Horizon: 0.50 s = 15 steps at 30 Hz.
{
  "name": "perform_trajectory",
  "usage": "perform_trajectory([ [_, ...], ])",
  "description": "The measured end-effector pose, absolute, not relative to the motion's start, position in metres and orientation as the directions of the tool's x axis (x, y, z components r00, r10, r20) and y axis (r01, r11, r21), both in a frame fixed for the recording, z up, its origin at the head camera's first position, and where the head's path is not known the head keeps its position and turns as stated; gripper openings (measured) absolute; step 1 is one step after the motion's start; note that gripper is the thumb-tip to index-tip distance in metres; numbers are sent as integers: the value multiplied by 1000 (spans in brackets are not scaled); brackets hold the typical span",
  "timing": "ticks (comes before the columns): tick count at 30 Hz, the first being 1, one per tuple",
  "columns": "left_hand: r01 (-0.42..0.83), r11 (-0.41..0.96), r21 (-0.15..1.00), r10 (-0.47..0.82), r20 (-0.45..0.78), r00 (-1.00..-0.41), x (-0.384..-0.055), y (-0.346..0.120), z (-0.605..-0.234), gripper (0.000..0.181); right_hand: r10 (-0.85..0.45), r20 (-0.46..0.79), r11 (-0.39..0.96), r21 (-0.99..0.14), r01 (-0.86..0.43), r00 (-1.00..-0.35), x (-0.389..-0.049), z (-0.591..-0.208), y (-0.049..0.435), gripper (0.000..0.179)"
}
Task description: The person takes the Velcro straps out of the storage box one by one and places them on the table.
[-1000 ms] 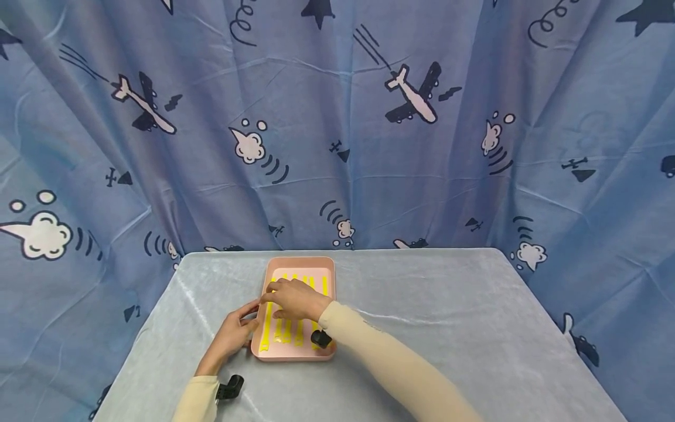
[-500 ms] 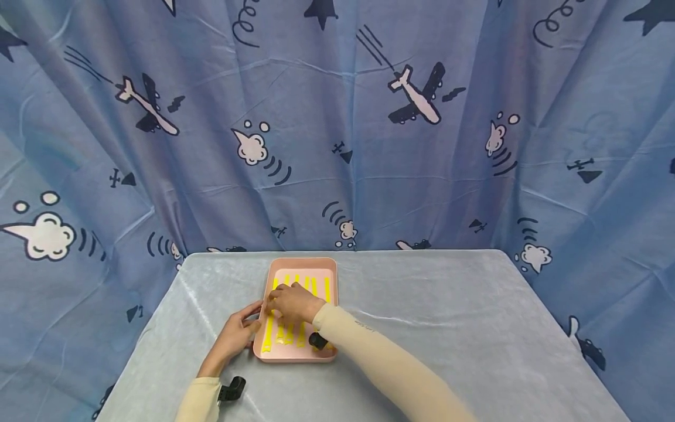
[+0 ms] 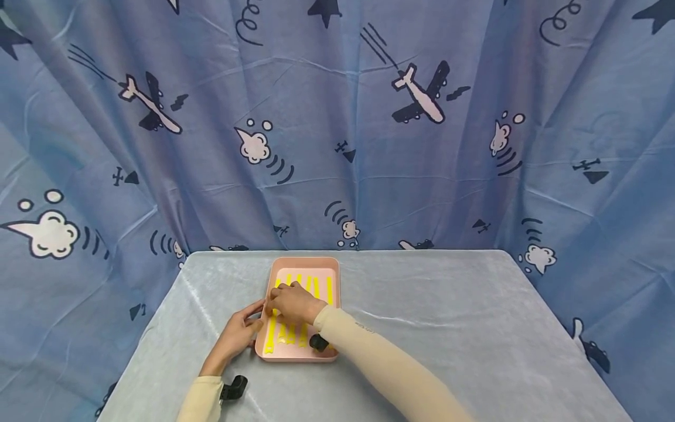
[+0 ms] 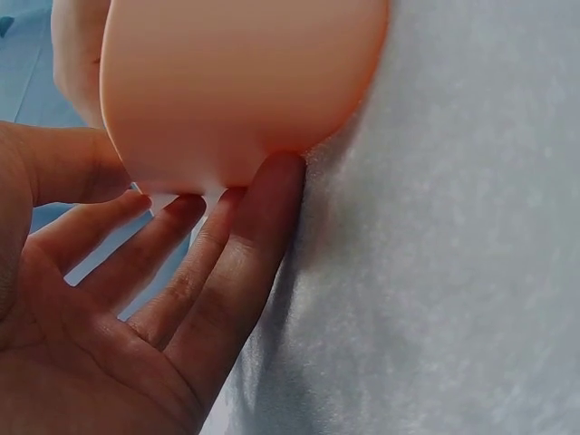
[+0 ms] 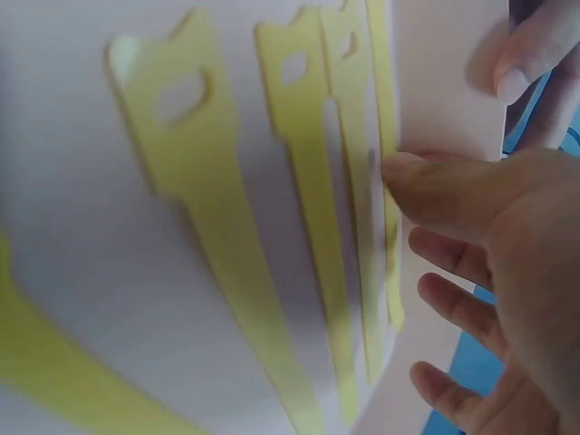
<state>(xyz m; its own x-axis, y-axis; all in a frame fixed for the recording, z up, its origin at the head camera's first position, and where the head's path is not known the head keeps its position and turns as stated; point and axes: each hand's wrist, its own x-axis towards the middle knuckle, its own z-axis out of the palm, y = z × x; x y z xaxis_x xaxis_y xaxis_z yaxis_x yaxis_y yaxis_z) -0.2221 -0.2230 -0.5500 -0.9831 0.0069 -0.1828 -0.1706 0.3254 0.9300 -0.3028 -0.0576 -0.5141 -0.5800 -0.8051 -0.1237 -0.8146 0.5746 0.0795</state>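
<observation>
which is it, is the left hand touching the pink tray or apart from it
Touching. The left wrist view shows it: fingers of the left hand meet the edge of the pink tray with no visible gap.

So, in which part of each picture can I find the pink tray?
Head: the pink tray, just left of centre, lower half.
Left wrist: at the top, left of centre, partly cut off.
Right wrist: filling most of it, under the yellow strips.
Shared landmark: the left hand, touching it.

Blue plane-print curtain in folds behind grey cloth-covered table.
</observation>
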Motion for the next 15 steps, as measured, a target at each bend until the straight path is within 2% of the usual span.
perform_trajectory([
  [9, -153, 339, 928, 2, -163, -987, -220, -223, -551, 55, -836, -62, 548, -71, -833, -545, -302, -520, -59, 17],
  [15, -149, 335, 931, 13, -162, -987, -220, -223, -550, 55, -836, -55, 549, -109, -829, -546, -301, -521, -59, 14],
])
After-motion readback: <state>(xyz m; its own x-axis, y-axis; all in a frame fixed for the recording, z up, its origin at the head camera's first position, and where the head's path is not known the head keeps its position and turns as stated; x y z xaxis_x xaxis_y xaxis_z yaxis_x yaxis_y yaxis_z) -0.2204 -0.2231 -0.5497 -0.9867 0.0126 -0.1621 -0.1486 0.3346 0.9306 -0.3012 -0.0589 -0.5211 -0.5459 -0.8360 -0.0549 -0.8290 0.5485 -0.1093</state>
